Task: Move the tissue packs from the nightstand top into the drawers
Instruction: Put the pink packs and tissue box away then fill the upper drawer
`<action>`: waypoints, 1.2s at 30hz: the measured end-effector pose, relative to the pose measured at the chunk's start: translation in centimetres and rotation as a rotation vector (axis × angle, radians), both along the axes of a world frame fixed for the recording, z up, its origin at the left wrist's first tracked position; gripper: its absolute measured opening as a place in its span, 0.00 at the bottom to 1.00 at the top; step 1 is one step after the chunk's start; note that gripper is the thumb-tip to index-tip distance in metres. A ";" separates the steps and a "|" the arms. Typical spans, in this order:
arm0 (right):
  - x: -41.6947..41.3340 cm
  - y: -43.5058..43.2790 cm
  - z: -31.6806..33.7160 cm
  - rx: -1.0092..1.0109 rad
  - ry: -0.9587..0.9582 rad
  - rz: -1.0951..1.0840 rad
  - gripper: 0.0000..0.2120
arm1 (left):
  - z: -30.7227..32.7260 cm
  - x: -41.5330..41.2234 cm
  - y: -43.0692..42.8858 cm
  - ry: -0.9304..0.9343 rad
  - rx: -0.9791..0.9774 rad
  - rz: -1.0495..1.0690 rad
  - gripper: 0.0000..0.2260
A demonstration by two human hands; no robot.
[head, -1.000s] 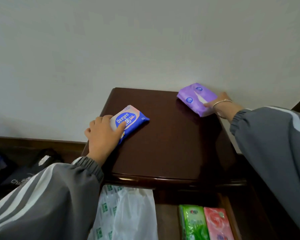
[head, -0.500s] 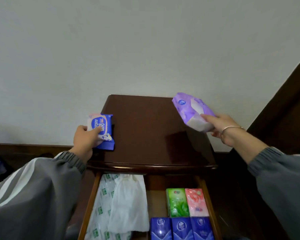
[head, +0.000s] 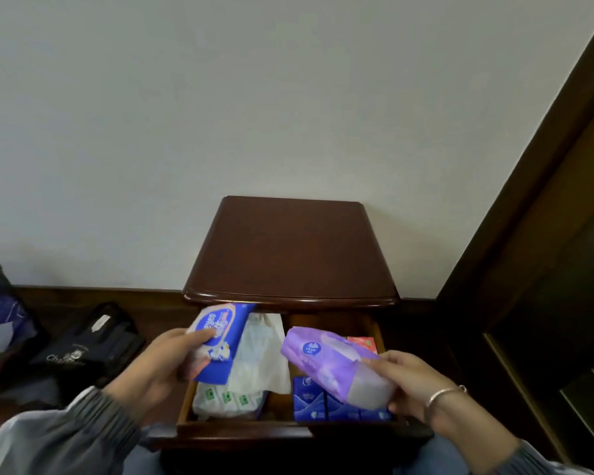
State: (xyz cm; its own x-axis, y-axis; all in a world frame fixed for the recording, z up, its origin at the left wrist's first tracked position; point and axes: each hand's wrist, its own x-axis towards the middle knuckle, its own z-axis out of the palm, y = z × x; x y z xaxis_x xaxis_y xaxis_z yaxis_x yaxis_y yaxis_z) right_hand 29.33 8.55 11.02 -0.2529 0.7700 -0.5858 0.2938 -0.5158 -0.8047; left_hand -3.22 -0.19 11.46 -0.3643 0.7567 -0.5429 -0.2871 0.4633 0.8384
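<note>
One blue pack [head: 225, 329] — left hand [head: 162, 368]; one purple pack [head: 330, 363] — right hand [head: 412, 382].

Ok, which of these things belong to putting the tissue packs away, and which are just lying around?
Part of the job: blue tissue pack in the left hand; purple tissue pack in the right hand; open drawer; nightstand top.

Lying about: black bag on the floor; waste bin; white plastic bag in the drawer.
</note>
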 end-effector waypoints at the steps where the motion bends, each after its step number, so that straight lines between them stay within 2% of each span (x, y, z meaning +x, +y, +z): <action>1: -0.3 0.0 -0.6 0.016 -0.026 -0.031 0.07 | -0.5 0.5 -0.2 0.002 -0.045 -0.032 0.07; 3: -1.1 0.0 -1.4 0.051 -0.051 -0.073 0.07 | -2.1 1.5 -0.4 0.025 -0.133 -0.082 0.07; 5: -2.3 0.0 -1.9 0.105 -0.052 -0.107 0.06 | -4.0 2.3 -0.3 0.162 -0.197 -0.097 0.07; 7: -3.8 0.0 -2.4 0.177 -0.057 -0.151 0.05 | -5.6 2.5 -0.2 0.313 -0.236 -0.068 0.06; 13: -7.8 0.6 -5.0 0.392 -0.211 -0.285 0.10 | -7.5 1.8 -0.5 0.521 -0.299 -0.125 0.09; 15: -9.0 1.1 -5.7 0.434 -0.226 -0.318 0.10 | -7.7 1.7 -0.7 0.549 -0.276 -0.134 0.10; 18: -10.6 1.9 -6.5 0.424 -0.210 -0.329 0.12 | -7.9 1.4 -1.0 0.480 -0.247 -0.109 0.10; 20: -10.9 2.2 -7.1 0.447 -0.294 -0.236 0.19 | -7.9 1.3 -1.0 0.417 -0.217 -0.074 0.10; 23: -10.2 1.8 -8.2 0.666 -0.484 0.008 0.29 | -7.8 1.4 -1.2 0.350 -0.175 -0.028 0.09; 26: -9.8 1.5 -9.2 0.885 -0.655 0.354 0.27 | -7.9 1.5 -1.2 0.342 -0.152 -0.005 0.08; 29: -9.6 1.5 -10.0 0.825 -0.852 0.643 0.22 | -7.9 1.6 -1.3 0.317 -0.125 0.017 0.09; 32: -9.5 1.8 -9.9 0.788 -0.943 0.758 0.22 | -7.7 1.7 -1.4 0.327 -0.094 0.035 0.09; 36: -8.9 1.8 -9.3 0.809 -0.853 0.712 0.22 | -7.9 1.9 -1.6 0.294 -0.028 0.123 0.09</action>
